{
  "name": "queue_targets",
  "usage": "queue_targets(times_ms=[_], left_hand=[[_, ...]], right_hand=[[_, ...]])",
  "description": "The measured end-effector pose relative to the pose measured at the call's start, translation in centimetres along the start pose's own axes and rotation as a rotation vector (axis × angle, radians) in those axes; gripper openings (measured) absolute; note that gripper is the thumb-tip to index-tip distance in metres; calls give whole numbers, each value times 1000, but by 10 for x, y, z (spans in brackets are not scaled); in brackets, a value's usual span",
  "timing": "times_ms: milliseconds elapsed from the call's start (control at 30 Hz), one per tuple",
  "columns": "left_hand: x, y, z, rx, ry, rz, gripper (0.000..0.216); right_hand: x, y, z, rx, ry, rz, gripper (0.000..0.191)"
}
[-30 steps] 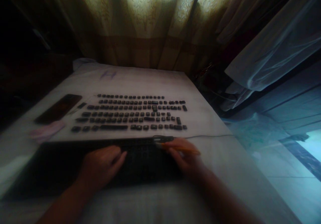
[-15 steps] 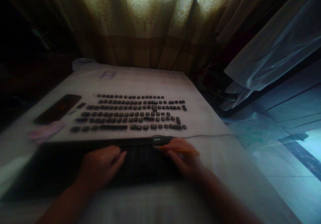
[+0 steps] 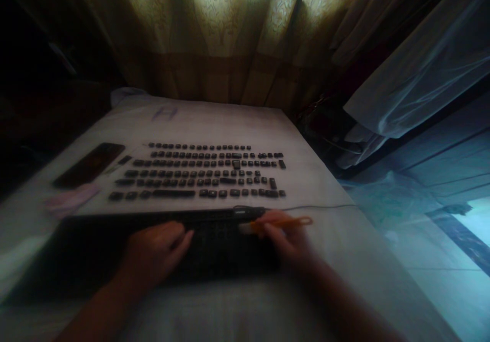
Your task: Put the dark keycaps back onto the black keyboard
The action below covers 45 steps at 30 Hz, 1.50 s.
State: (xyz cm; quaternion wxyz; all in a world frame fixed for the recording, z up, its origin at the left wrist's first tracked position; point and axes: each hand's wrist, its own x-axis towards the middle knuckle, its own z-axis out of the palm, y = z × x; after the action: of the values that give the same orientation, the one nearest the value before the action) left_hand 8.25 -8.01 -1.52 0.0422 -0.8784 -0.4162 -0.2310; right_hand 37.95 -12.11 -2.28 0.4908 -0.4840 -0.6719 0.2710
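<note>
A black keyboard [image 3: 225, 263] with its keycaps off lies along the front of the table. My left hand [image 3: 155, 245] rests closed on its middle, fingers curled under and thumb along the side, bearing on the keyboard. Over the keyboard's right part, my right hand [image 3: 285, 235] is closed round a small paintbrush [image 3: 285, 223]. This brush has an orange handle with a hole at its end and pale bristles pointing left, close to the key area. Beyond the keyboard, the loose black keycaps [image 3: 174, 193] are laid out in several rows.
A dark phone [image 3: 90, 164] lies at the left, with a pink cloth [image 3: 72, 200] nearer me. The keyboard's cable [image 3: 325, 206] runs off the right side of the white-covered table [image 3: 214, 122]. Behind the table hangs a patterned curtain [image 3: 222, 35].
My right hand has shifted slightly right and turned the brush, so more of its handle and bristles shows. My left hand and the keycaps have stayed put.
</note>
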Motion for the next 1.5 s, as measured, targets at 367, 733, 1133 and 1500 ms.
queue_targets(times_ms=[367,733,1133,1500], left_hand=[[-2,0,1,-60,-6,-33,38],[-2,-1,0,-45,-12,-32,39],[-1,0,0,-30,-11,-25,40],[-5,-2,4,1,-36,-18,39]], right_hand=[[6,-12,-1,-198,-24,-144,8],[3,-12,0,-73,-107,-33,6],[4,-7,-2,-157,-64,-119,6],[3,-6,-3,-15,-26,-1,5]])
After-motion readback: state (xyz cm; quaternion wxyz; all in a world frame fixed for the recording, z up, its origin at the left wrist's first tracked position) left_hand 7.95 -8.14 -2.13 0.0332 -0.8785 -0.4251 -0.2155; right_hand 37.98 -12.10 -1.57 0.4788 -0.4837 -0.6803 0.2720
